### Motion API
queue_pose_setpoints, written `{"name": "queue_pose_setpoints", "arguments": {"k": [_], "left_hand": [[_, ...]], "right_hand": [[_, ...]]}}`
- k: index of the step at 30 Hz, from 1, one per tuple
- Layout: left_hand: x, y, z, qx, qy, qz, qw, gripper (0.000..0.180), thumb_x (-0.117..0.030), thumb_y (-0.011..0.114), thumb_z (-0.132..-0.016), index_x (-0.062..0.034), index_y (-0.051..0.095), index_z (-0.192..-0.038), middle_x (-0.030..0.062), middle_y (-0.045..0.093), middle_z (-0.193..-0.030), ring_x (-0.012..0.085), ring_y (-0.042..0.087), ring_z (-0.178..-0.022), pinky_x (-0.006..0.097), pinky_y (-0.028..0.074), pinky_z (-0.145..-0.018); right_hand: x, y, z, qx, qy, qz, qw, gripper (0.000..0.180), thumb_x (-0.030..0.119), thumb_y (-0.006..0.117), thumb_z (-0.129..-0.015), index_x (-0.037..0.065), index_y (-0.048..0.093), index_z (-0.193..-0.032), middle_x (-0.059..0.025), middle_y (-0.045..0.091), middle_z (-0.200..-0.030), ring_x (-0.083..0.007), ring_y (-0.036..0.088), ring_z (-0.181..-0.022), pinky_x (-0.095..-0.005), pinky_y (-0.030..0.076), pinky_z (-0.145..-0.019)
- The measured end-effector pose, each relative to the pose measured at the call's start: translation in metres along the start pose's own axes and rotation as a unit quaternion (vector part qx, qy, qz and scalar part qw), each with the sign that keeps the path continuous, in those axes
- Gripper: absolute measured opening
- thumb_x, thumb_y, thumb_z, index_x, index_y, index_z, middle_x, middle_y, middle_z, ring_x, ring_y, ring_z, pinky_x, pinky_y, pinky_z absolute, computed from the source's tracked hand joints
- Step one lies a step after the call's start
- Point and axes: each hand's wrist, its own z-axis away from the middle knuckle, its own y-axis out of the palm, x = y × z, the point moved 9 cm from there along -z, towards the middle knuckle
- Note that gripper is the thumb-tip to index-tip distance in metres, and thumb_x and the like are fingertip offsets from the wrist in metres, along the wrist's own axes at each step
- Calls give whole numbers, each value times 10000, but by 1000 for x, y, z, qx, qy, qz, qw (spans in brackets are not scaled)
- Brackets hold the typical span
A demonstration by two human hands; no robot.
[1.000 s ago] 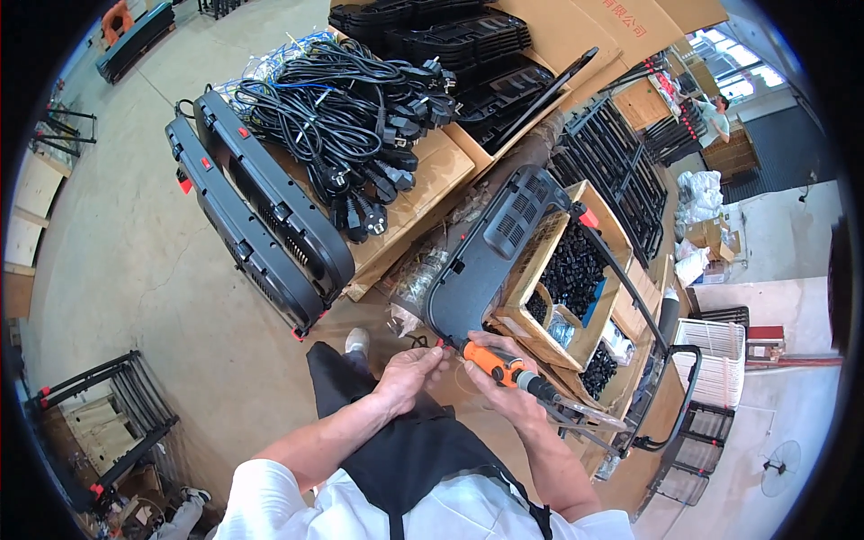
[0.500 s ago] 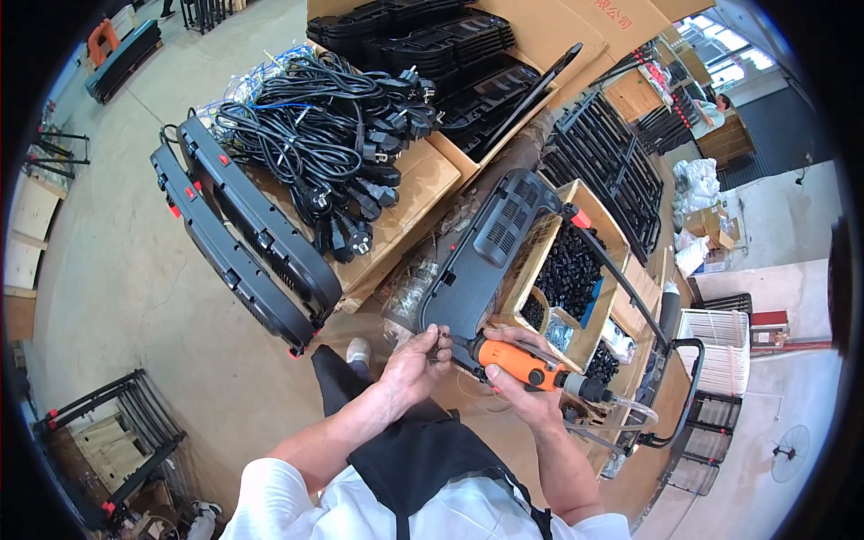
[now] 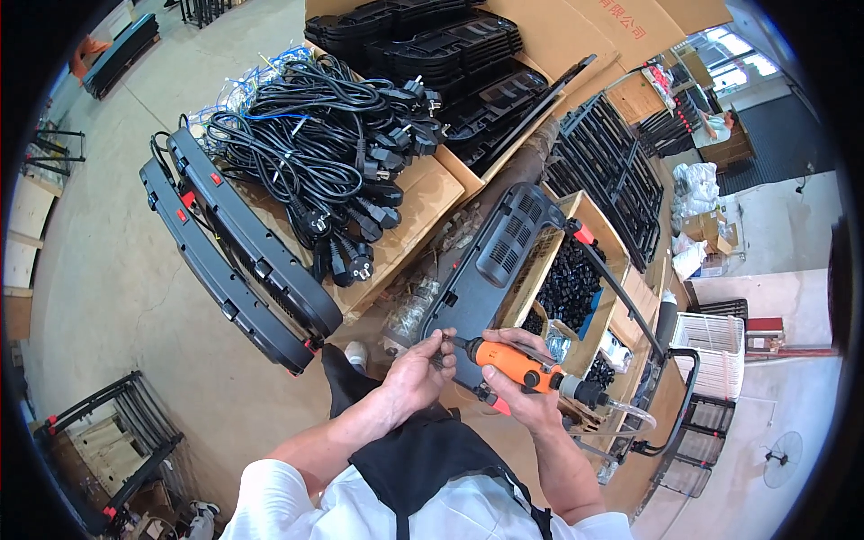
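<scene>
My right hand point(image 3: 526, 387) is wrapped round an orange air screwdriver point(image 3: 506, 362), its nose pointing left and a clear hose trailing from its rear end. Close to the bit, the fingers of my left hand point(image 3: 423, 367) are pinched together; whatever small piece they hold is too hidden to name. Just beyond both hands lies a dark grey plastic housing point(image 3: 474, 286) with a slotted vent cover point(image 3: 511, 241), joined to a black tube frame point(image 3: 627, 301) with red clips. The screwdriver and my hands cover its near end.
Black power cords point(image 3: 297, 153) are heaped on a cardboard box at the left, beside two upright dark housings point(image 3: 238, 261). Black moulded parts fill an open carton point(image 3: 450, 54) behind. A wooden bin point(image 3: 621, 243) at the right holds small black pieces. Tube frames point(image 3: 612, 171) stand beyond.
The dark grey housing has shifted slightly toward me and right, and a red clip now shows below the screwdriver. My left hand has moved slightly right; my right hand keeps its grip.
</scene>
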Motion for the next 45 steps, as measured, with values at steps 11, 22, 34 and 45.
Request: {"name": "queue_pose_setpoints", "arguments": {"k": [11,22,34,45], "left_hand": [[-5,0,4,41,34,-198,979,283,-258,498,-1147,-29,661,-1183,43,699,-1021,131,645,-873,282,529,-774],[-20,-6,12,37,33,-311,949,216,-243,619,-1100,-37,667,-1142,-1,655,-904,87,587,-721,241,481,-626],[-45,-7,14,-41,62,-234,969,199,-241,681,-1063,-46,699,-1098,11,688,-899,117,641,-721,248,508,-626],[-8,68,-59,-13,-19,-86,996,252,-302,652,-1075,-55,678,-1118,-10,621,-868,125,600,-765,253,533,-690]], "right_hand": [[-11,28,-40,13,52,84,995,421,94,818,-895,65,654,-1282,-104,722,-1311,-200,707,-1160,-358,567,-1015],[-9,45,-52,64,47,123,989,349,50,803,-887,17,661,-1204,-169,711,-1315,-241,684,-1209,-394,549,-1053],[-7,29,-46,17,80,123,989,476,34,812,-864,1,593,-1285,-175,704,-1324,-262,678,-1238,-410,529,-1095],[7,-71,-37,-62,4,-80,995,546,31,819,-887,18,528,-1349,-210,683,-1336,-283,645,-1274,-440,497,-1124]]}}
